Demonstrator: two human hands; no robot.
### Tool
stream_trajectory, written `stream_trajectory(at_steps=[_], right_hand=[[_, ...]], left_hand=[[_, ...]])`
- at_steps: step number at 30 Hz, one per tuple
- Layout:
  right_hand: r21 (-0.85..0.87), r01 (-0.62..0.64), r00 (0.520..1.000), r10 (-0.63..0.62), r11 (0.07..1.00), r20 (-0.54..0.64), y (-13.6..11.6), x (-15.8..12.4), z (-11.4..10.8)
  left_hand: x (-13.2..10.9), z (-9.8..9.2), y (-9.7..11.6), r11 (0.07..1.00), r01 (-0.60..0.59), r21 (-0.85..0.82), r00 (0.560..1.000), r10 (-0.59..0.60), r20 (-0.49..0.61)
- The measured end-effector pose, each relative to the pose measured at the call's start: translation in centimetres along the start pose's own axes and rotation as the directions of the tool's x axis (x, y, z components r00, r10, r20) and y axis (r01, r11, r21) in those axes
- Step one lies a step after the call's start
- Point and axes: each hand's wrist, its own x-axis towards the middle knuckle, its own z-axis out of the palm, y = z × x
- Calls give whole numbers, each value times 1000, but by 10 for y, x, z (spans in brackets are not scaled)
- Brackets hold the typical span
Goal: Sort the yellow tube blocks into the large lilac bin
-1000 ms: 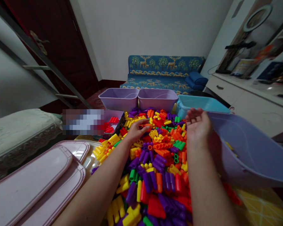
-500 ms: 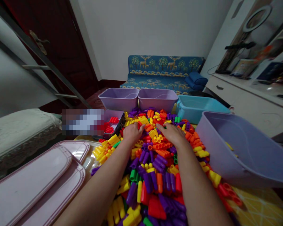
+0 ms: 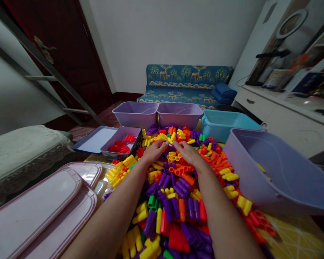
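A big heap of plastic connector pieces (image 3: 182,185) in purple, yellow, red, orange and green covers the table in front of me. Above its far half, my left hand (image 3: 155,151) and my right hand (image 3: 188,154) are close together, fingertips almost meeting. A small yellow plastic piece (image 3: 171,139) shows between the fingertips, and both hands appear to pinch it. My fingers partly cover it, so its exact shape is unclear. Under the hands lie yellow tube pieces (image 3: 174,157) and orange ones (image 3: 183,167).
Two lilac bins (image 3: 135,114) stand behind the heap, beside a light blue bin (image 3: 226,124). A larger lilac bin (image 3: 255,176) is at the right with a few yellow pieces. To the left, a small box (image 3: 112,145) holds red pieces; pink lids (image 3: 40,194) lie nearer.
My hands have moved closer together, and their fingertips now meet around a yellow piece. The small box and the tray beside it show clearly now, where a blurred patch covered part before.
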Motion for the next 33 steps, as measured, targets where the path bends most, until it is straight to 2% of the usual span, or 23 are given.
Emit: stream_trajectory(at_steps=[3, 5, 10, 12, 15, 18, 22, 27, 33], right_hand=[[167, 48, 999, -47, 985, -8, 2, 1, 4], [300, 87, 996, -89, 950, -7, 0, 1, 4], [496, 182, 983, -170, 849, -68, -11, -4, 3], [533, 209, 978, -187, 820, -96, -15, -6, 2], [568, 246, 968, -233, 786, -97, -17, -6, 1], [568, 267, 962, -254, 778, -105, -16, -3, 2], [521, 287, 958, -236, 804, -164, -12, 0, 4], [484, 398, 916, -364, 780, -166, -12, 0, 5], [285, 391, 919, -353, 875, -174, -11, -2, 3]], left_hand=[[1, -1, 3, 985, 23, -172, 997, -9, 82], [-1, -2, 10, 952, 37, -304, 996, -11, 88], [-10, -5, 31, 818, 197, -541, 973, -96, 210], [-11, -5, 34, 781, 181, -598, 977, -75, 199], [-9, -4, 32, 801, 71, -595, 993, 0, 118], [-7, -3, 27, 841, 1, -541, 995, 54, 86], [-6, -2, 24, 831, 12, -556, 992, 59, 110], [-3, 0, 18, 831, 23, -555, 996, 28, 83], [1, 3, 11, 844, -5, -537, 999, 34, 43]])
